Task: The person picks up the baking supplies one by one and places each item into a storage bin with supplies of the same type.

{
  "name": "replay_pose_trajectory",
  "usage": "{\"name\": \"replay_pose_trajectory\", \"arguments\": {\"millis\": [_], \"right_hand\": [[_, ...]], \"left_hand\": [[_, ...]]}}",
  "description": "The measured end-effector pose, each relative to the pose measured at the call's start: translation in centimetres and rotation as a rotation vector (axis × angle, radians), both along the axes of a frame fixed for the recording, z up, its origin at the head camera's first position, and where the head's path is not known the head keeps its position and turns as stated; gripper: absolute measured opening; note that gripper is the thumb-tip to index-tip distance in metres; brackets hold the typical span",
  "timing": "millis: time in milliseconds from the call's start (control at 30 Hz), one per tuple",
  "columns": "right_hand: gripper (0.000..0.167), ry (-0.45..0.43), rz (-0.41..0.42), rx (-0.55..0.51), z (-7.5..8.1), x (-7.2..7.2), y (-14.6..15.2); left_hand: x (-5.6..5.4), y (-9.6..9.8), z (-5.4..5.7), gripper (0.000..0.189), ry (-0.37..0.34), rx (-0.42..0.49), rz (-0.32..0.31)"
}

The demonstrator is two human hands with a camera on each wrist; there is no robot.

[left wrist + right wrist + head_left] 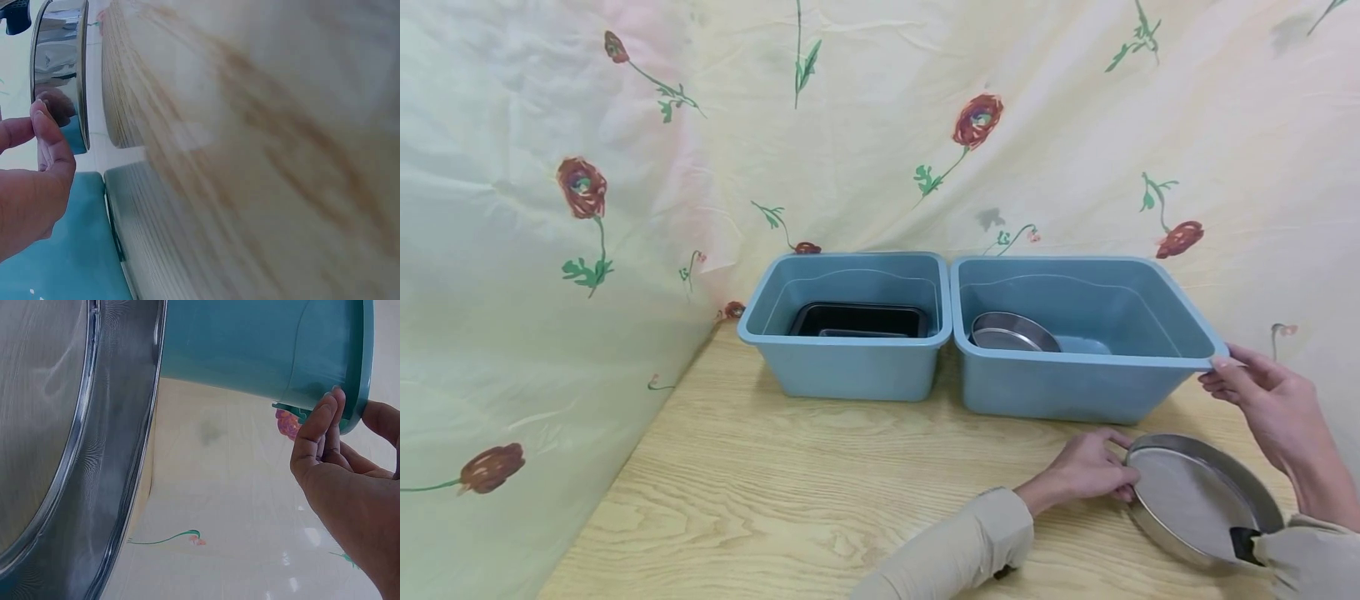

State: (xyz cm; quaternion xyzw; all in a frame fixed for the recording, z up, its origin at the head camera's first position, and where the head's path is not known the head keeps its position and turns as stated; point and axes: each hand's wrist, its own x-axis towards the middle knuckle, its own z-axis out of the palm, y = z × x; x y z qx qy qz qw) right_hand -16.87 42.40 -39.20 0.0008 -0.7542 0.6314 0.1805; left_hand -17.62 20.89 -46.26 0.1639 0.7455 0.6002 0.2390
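Note:
A round metal cake pan (1187, 500) is at the front right of the table, and my left hand (1090, 468) pinches its left rim between thumb and fingers. In the left wrist view the shiny side of the cake pan (59, 69) meets the fingertips. My right hand (1273, 400) grips the right front corner of the right blue bin (1060, 387). The right wrist view shows thumb and fingers on either side of that bin's rim (365, 356). Inside this bin, a smaller round pan (1011, 333) leans at the left end.
A second blue bin (857, 367) stands to the left, with dark rectangular pans (857, 318) inside. Both bins sit at the back of the wood-grain table (760, 483). Flowered cloth (865, 125) hangs behind and along the left.

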Motion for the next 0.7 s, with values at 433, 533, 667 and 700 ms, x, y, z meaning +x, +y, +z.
{"name": "replay_pose_trajectory", "arguments": {"millis": [433, 533, 667, 700], "right_hand": [[0.029, -0.036, -0.052, 0.104, 0.0, 0.0, -0.1], [0.032, -0.049, -0.062, 0.133, 0.0, 0.0, -0.1], [0.035, -0.051, -0.061, 0.14, 0.0, -0.1, -0.1], [0.033, -0.047, -0.057, 0.13, 0.0, -0.1, -0.1]], "left_hand": [[-0.4, -0.7, 0.0, 0.03, -0.004, 0.032, 0.016], [-0.5, -0.9, 0.0, 0.03, 0.007, 0.021, 0.015], [-0.6, -1.1, 0.1, 0.03, 0.012, 0.013, 0.014], [-0.6, -1.2, 0.2, 0.031, 0.021, 0.004, 0.012]]}}
